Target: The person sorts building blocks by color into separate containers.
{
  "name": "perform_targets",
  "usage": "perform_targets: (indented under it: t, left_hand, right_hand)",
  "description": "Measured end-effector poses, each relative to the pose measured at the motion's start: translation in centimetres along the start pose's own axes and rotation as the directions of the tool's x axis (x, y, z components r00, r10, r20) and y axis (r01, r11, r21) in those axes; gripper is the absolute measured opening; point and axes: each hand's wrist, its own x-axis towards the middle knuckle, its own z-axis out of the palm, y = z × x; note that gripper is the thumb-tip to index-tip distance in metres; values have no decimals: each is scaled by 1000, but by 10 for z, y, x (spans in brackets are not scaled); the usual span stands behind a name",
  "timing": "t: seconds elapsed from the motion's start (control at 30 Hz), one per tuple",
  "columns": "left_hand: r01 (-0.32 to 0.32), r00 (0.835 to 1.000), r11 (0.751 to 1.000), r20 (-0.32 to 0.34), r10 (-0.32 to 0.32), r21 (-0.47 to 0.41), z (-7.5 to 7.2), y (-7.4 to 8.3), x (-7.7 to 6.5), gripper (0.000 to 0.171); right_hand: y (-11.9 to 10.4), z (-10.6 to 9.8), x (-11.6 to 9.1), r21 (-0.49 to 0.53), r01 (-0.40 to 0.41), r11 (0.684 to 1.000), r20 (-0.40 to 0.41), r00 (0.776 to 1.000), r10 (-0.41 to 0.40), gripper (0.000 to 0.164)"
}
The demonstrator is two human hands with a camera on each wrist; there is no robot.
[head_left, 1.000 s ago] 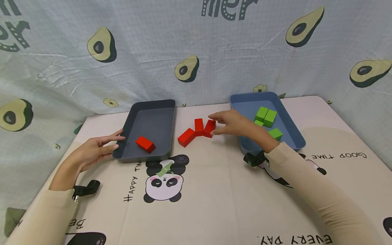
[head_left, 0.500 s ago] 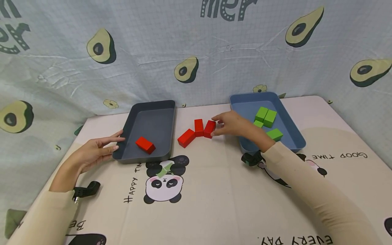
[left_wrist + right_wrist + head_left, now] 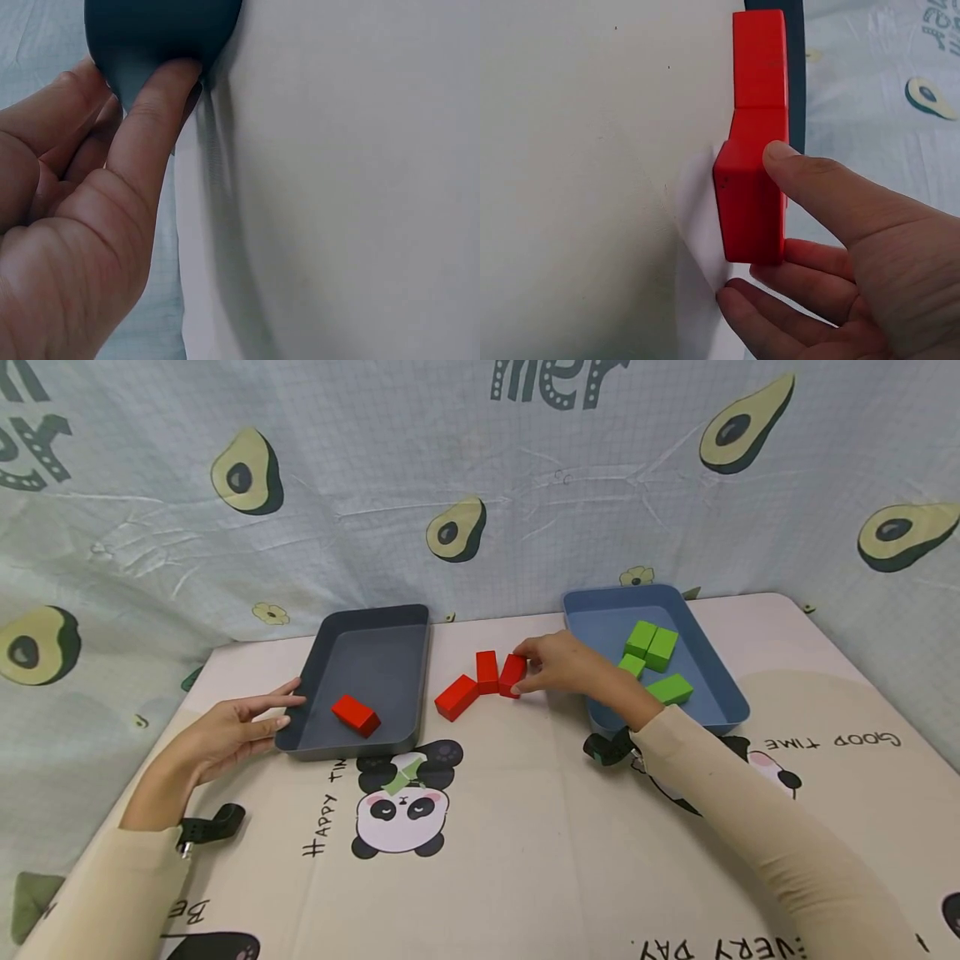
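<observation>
In the head view my left hand [image 3: 236, 731] is at the left side of a dark grey tray [image 3: 375, 670], fingers at its rim. The left wrist view shows the thumb [image 3: 154, 127] against the tray's outer wall [image 3: 161, 34]. One red block [image 3: 356, 715] lies inside that tray. My right hand [image 3: 566, 664] pinches the rightmost red block [image 3: 512, 675] on the table. In the right wrist view, its thumb [image 3: 780, 152] lies on this block [image 3: 750, 202] with fingers at the lower end. Two more red blocks, a middle one [image 3: 487, 672] and a left one [image 3: 456, 697], sit alongside.
At the back right stands a blue tray [image 3: 720, 681] holding several green blocks [image 3: 662, 649]; my right forearm reaches across its front corner. A printed cloth [image 3: 510, 843] covers the table, and an avocado-patterned curtain [image 3: 540, 527] hangs behind it.
My right hand has moved slightly left, and its thumb and fingers have closed in on the rightmost red block. My left hand and both trays stay put.
</observation>
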Motion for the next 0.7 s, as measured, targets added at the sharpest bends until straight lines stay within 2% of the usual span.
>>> perform_targets:
  t: [0.17, 0.3, 0.4, 0.7]
  left_hand:
    - [10, 1000, 1000, -8, -10, -6, 0, 2, 0, 59]
    - [17, 1000, 1000, -9, -17, 0, 0, 2, 0, 60]
    - [21, 1000, 1000, -9, -21, 17, -1, 2, 0, 60]
    - [23, 1000, 1000, -7, -23, 14, -1, 1, 0, 60]
  right_hand:
    - [3, -3, 3, -8, 40, 999, 51, 998, -40, 56]
    - [8, -7, 8, 56, 69, 996, 148, 986, -77, 61]
    - [9, -9, 11, 119, 50, 992, 205, 976, -73, 65]
    - [11, -7, 16, 164, 33, 986, 214, 974, -68, 62]
